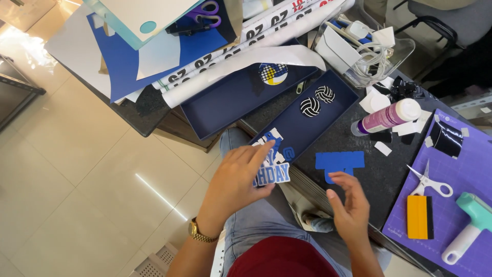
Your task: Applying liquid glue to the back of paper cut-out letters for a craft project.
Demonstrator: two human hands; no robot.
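My left hand [237, 177] presses a blue and white paper cut-out of letters [271, 173] onto the near end of a dark blue box tray [328, 110]. Two black and white ball cut-outs [316, 100] lie at that tray's far end. My right hand [349, 206] hovers open just below a blue paper shape [339, 163] that lies on the black table top [353, 138], and holds nothing. A gold watch [199, 233] sits on my left wrist.
A second dark blue box lid [230, 97] lies behind, with white paper rolls [246, 48] over it. A glue bottle [387, 117] lies to the right. On the purple cutting mat [461, 169] are white scissors [429, 182], an orange scraper [419, 217] and a teal roller [469, 225].
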